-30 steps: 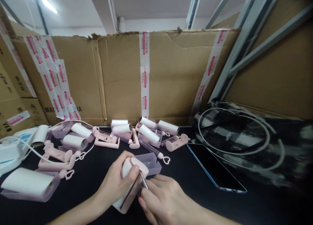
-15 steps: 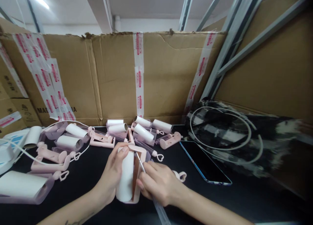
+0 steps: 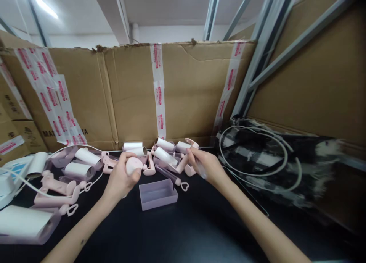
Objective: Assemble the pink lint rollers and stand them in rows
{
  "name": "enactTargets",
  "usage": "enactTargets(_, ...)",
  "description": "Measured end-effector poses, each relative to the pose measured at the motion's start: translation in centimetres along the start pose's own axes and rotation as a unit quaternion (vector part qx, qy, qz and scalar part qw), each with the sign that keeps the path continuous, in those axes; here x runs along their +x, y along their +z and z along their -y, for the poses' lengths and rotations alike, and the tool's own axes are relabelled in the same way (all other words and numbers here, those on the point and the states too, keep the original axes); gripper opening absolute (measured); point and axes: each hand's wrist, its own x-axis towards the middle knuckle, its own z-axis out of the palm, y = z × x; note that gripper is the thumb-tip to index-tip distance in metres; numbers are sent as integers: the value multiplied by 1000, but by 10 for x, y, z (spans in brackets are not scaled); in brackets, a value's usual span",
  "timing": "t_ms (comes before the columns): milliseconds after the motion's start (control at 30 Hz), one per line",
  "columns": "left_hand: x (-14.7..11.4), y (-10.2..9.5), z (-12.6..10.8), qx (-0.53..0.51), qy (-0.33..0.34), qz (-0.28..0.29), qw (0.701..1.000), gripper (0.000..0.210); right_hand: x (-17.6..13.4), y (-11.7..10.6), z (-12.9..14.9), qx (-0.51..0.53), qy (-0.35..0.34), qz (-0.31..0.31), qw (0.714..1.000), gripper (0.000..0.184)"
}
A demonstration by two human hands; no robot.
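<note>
My left hand is closed around a white roll with a pale pink round end facing up; the fingers hide most of it. On the right, my right hand pinches a pink plastic frame by its upper part, over the pile. Tucked in that palm is a clear-handled tool, its tip hidden. Between the two hands a translucent purple box sits on the black table. Just behind it lies a purple tube with a heart-shaped pink loop.
White rolls and pink frames are heaped at the back. More rolls in purple boxes lie left, near a white cable. A dark phone lies partly behind my right arm. Coiled cable rests on black wrapping. Cardboard walls the back.
My hands have moved apart; the left keeps the roll, and the right has gone up and back, taking hold of a pink frame from the pile. The purple box now shows between them.
</note>
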Motion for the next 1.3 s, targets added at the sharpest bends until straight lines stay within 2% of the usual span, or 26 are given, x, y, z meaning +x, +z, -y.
enactTargets(67, -4, 3, 3, 186, 67, 0, 980, 29, 5, 11, -5, -5, 22, 14, 1000, 31)
enactTargets(133, -8, 7, 4, 300, 134, 3, 945, 28, 7, 17, -4, 3, 27, 15, 1000, 30)
enactTargets(233, -12, 14, 6, 378, 218, 4, 900, 27, 3, 12, 9, 26, 28, 8, 999, 35)
enactTargets(300, -14, 17, 9, 398, 250, 5, 883, 29, -7, 3, 25, 109, 1, 29, 994, 47)
enactTargets(333, -15, 19, 10, 403, 260, 7, 878, 30, -14, -1, 35, 189, -27, 59, 980, 51)
enactTargets(400, -17, 21, 11, 400, 274, 12, 874, 32, -28, -7, 54, 345, -95, 131, 924, 54)
enactTargets(467, -19, 23, 12, 389, 289, 20, 874, 33, -40, -9, 70, 409, -151, 171, 884, 52)
enactTargets(533, -22, 24, 12, 379, 303, 30, 874, 34, -47, -7, 79, 408, -189, 178, 875, 48)
enactTargets(700, -24, 26, 12, 384, 316, 35, 867, 37, -46, 0, 79, 364, -241, 178, 882, 33)
enactTargets(1000, -25, 27, 14, 395, 306, 62, 864, 37, -46, -2, 78, 297, -264, 181, 900, 28)
enactTargets(1300, -31, 18, 2, 455, 335, 138, 814, 35, -50, 0, 80, 238, -292, 181, 908, 28)
